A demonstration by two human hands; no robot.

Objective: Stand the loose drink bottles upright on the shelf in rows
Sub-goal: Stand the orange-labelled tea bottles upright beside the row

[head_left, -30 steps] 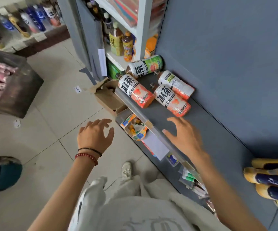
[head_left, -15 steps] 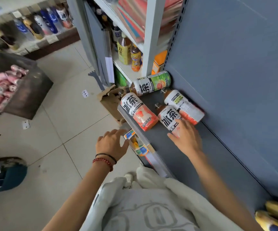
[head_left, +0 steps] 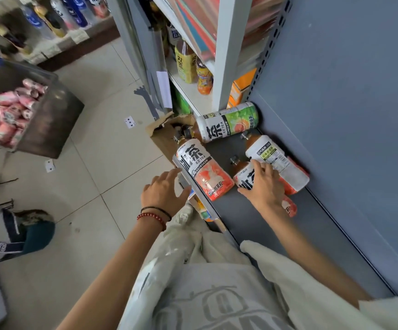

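My right hand [head_left: 263, 186] closes around a toppled peach tea bottle [head_left: 245, 177] to stand it on the shelf [head_left: 252, 217]; my left hand [head_left: 163, 192], open, hovers ready nearby.

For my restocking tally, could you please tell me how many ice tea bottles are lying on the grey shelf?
4: green-label bottle at the back corner, one along the front edge, one against the wall, one under the right hand.

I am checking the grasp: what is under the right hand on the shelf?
Under the right hand lies an ice tea bottle on its side on the grey shelf. Its cap end and red bottom show; the middle is covered.
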